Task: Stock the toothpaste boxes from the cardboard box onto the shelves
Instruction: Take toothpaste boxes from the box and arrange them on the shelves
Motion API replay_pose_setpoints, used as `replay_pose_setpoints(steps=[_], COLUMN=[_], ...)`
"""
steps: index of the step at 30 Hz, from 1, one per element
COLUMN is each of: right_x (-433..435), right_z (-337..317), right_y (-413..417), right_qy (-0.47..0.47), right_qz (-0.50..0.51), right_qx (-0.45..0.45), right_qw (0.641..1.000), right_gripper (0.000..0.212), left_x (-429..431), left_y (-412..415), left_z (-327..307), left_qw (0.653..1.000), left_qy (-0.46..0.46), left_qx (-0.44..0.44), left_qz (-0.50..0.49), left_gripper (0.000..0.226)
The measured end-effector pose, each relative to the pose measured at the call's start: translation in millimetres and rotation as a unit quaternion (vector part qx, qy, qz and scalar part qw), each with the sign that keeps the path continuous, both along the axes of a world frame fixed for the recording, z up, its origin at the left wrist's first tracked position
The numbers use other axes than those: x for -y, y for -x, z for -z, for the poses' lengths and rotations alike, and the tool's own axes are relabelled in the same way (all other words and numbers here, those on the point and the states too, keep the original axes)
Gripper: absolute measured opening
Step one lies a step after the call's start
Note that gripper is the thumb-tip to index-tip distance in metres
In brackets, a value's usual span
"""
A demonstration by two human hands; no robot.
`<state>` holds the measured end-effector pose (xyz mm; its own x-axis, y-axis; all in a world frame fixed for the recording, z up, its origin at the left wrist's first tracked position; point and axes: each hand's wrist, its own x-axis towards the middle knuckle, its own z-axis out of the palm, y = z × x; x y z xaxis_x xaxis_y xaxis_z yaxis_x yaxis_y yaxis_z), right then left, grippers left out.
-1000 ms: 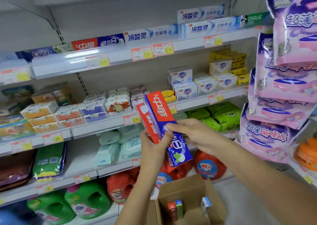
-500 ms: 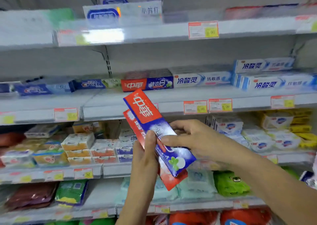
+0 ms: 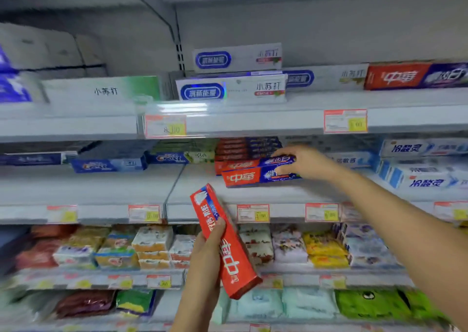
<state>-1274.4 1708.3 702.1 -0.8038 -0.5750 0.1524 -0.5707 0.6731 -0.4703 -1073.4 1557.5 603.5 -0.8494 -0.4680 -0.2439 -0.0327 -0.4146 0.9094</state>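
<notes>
Setting the blue-red box (image 3: 253, 177) on the shelf (image 3: 202, 196) before its matching row (image 3: 247, 147), the right hand (image 3: 307, 165) pinches the blue end and should push it square, while the left hand (image 3: 207, 254) grips the red box (image 3: 231, 265) below.

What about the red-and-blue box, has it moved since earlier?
Yes. The right hand carried the red-and-blue box up onto the shelf, in front of the matching boxes.
</notes>
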Motion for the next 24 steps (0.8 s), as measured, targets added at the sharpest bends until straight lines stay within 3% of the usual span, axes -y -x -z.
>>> replay_pose_setpoints(steps=[3, 10, 16, 24], right_x=[16, 32, 40, 40], right_z=[14, 41, 47, 55], right_y=[11, 25, 27, 21], right_qy=[0.014, 0.047, 0.041, 0.098], right_qz=[-0.019, 0.022, 0.079, 0.100], right_qx=[0.013, -0.066, -0.139, -0.152], right_qw=[1.000, 0.996, 0.986, 0.978], right_gripper=[0.048, 0.046, 0.046, 0.040], left_x=[6, 18, 19, 8], left_y=[-2, -5, -4, 0], left_z=[-8, -19, -24, -39], left_qw=[1.000, 0.999, 0.998, 0.997], left_qy=[-0.011, -0.012, -0.025, -0.039], left_qx=[0.018, 0.040, 0.053, 0.054], left_qz=[-0.001, 0.030, 0.032, 0.035], left_gripper=[0.027, 0.037, 0.026, 0.021])
